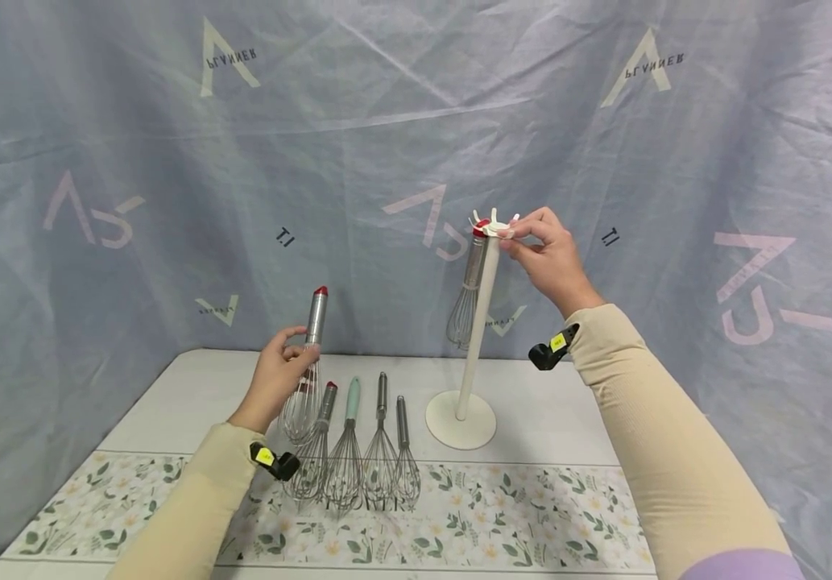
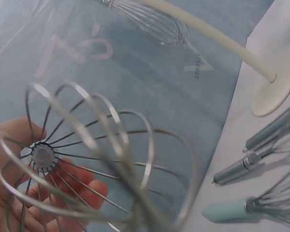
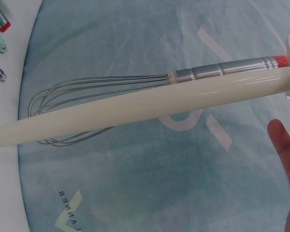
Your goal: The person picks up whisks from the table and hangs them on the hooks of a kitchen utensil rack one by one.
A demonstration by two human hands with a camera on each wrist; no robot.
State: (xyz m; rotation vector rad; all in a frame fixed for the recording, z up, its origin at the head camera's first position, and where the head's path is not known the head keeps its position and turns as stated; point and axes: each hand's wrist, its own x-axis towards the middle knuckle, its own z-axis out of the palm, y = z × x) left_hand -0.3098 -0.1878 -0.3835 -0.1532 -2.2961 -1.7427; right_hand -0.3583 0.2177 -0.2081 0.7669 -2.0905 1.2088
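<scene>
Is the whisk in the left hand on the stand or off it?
Off: the left hand holds that whisk handle-up, with a clear gap to the white stand.

Your white table [image 1: 553, 411] with its floral band [image 1: 517, 515] carries a round-based stand [image 1: 452, 432] and, to its left, 1 red-tipped whisk [image 1: 327, 403], 1 mint-handled whisk [image 1: 353, 399] and 2 all-metal whisks [image 1: 382, 395].

Soft light, faint shadows (wrist views duller)
</scene>
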